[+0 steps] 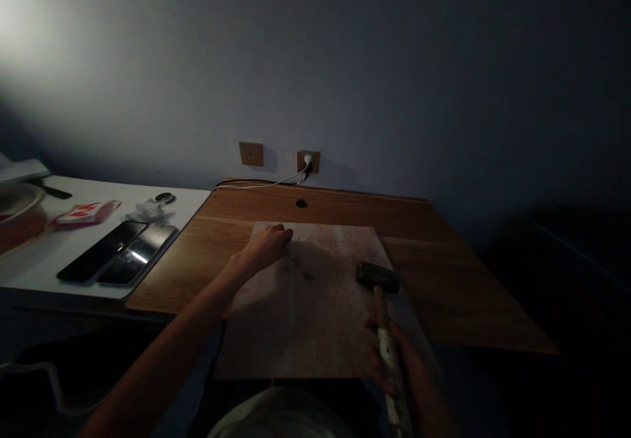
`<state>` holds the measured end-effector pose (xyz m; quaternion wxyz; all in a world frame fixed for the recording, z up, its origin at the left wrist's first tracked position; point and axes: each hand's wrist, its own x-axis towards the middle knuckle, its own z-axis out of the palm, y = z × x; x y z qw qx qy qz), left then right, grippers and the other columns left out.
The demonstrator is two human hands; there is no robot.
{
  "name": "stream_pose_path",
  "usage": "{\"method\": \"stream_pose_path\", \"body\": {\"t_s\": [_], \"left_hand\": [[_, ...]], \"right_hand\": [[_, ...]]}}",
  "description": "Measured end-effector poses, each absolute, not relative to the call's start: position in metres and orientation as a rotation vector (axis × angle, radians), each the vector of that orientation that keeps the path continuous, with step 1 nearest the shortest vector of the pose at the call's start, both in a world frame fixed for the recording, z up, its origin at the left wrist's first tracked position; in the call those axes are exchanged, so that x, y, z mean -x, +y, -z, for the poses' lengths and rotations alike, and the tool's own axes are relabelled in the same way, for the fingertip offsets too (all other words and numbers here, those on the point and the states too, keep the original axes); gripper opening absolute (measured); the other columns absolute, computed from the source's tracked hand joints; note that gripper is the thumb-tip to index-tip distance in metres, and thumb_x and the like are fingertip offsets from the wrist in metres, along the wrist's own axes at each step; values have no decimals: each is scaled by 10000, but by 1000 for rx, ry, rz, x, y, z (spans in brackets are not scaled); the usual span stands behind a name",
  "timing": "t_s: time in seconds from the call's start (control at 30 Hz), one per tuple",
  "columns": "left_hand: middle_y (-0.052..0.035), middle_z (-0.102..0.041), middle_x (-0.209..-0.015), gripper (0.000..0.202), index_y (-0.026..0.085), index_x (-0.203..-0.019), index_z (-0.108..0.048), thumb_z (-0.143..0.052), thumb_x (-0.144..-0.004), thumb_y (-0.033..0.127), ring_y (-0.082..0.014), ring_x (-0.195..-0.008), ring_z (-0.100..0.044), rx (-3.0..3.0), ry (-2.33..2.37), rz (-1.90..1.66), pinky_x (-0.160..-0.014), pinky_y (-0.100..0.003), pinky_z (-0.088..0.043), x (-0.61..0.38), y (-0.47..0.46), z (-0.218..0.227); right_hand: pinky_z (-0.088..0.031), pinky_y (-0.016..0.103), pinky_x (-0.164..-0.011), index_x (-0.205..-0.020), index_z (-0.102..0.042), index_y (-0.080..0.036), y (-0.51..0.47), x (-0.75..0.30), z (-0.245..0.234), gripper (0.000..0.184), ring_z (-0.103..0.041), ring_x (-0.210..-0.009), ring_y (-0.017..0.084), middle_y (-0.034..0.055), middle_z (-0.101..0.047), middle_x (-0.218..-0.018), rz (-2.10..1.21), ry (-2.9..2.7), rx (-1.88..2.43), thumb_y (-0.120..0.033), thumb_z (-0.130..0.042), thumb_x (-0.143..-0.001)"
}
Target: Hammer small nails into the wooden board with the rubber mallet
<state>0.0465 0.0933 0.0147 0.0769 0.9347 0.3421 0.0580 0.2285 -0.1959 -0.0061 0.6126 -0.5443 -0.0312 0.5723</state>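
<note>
A pale wooden board (pixel 320 313) lies on a brown wooden desk (pixel 444 280) in front of me. My left hand (pixel 269 246) rests on the board's far left part with its fingers pinched together, apparently on a small nail that is too dim to make out. A few small nails (pixel 297 268) lie on the board just right of that hand. My right hand (pixel 401 359) grips the pale handle of a hammer (pixel 379 287). The hammer's dark head rests on or just above the board at its right side.
A white table (pixel 59 260) adjoins the desk on the left, carrying two dark phones (pixel 121 252), a red packet (pixel 86 212) and a bowl (pixel 17 204). A charger (pixel 307 162) sits in a wall socket with its white cable running left. Dim light.
</note>
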Motion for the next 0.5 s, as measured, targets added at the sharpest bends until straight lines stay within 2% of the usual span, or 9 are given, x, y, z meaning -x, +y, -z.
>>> {"method": "stream_pose_path", "body": {"t_s": [0.07,0.13,0.2,0.23,0.27,0.33,0.4,0.43,0.5], "left_hand": [[-89,-675,-1007,225,157,-997,-691,-600,-804,87,-204,-846,-661,-2774,948,-243,-750,-292,-495,-38,92,-13],[-82,-657,-1058,258,167,-1042,-681,-596,-814,81,-174,-824,-658,-2731,830,-311,-752,-276,-498,-27,89,-11],[-79,-636,-1105,272,175,-1082,-666,-571,-844,81,-148,-802,-656,-2706,742,-353,-752,-265,-504,-16,83,-7],[-78,-629,-1121,279,176,-1103,-657,-557,-860,82,-144,-801,-657,-2706,721,-360,-755,-264,-508,-12,79,-5],[-78,-624,-1130,290,176,-1129,-646,-547,-872,85,-147,-814,-660,-2715,708,-361,-765,-268,-514,-9,75,-3],[-83,-623,-1124,313,168,-1177,-626,-545,-884,94,-176,-881,-668,-2756,686,-343,-808,-291,-526,-8,68,1],[-95,-628,-1113,354,153,-1225,-608,-554,-880,101,-210,-956,-664,-2802,677,-316,-856,-320,-533,-12,63,4],[-101,-631,-1107,380,144,-1249,-600,-561,-873,103,-223,-983,-659,-2821,683,-309,-873,-331,-534,-15,61,5],[-106,-638,-1095,414,136,-1275,-594,-572,-863,107,-234,-998,-652,-2852,698,-297,-885,-343,-536,-23,60,5]], "right_hand": [[-346,162,-320,-890,-684,-187,-197,-227,17,543,-464,-336,80,-39,-580,-494,-1350,-125,1267,-643,-836,-635],[-262,170,-265,-736,-609,-215,-196,-229,26,616,-341,-255,74,-75,-449,-387,-1391,-244,1343,-786,-775,-577],[-178,174,-238,-681,-551,-238,-195,-234,30,644,-244,-212,75,-95,-343,-325,-1398,-326,1426,-854,-708,-579],[-166,173,-237,-711,-561,-242,-195,-236,28,633,-241,-208,80,-98,-336,-320,-1394,-339,1453,-851,-697,-600],[-181,170,-244,-793,-598,-244,-195,-238,25,609,-269,-218,84,-96,-370,-336,-1371,-341,1473,-824,-698,-638],[-256,171,-270,-1105,-628,-263,-193,-239,16,623,-371,-268,105,-92,-466,-405,-1259,-358,1568,-740,-715,-713],[-322,190,-299,-1409,-500,-294,-189,-239,7,783,-458,-330,134,-84,-526,-472,-1083,-430,1728,-680,-711,-761],[-345,205,-310,-1486,-443,-289,-187,-239,4,857,-490,-357,148,-70,-551,-502,-1002,-488,1798,-677,-701,-766],[-385,232,-334,-1534,-427,-264,-183,-239,1,917,-537,-399,163,-34,-606,-574,-908,-616,1879,-700,-670,-764]]}}
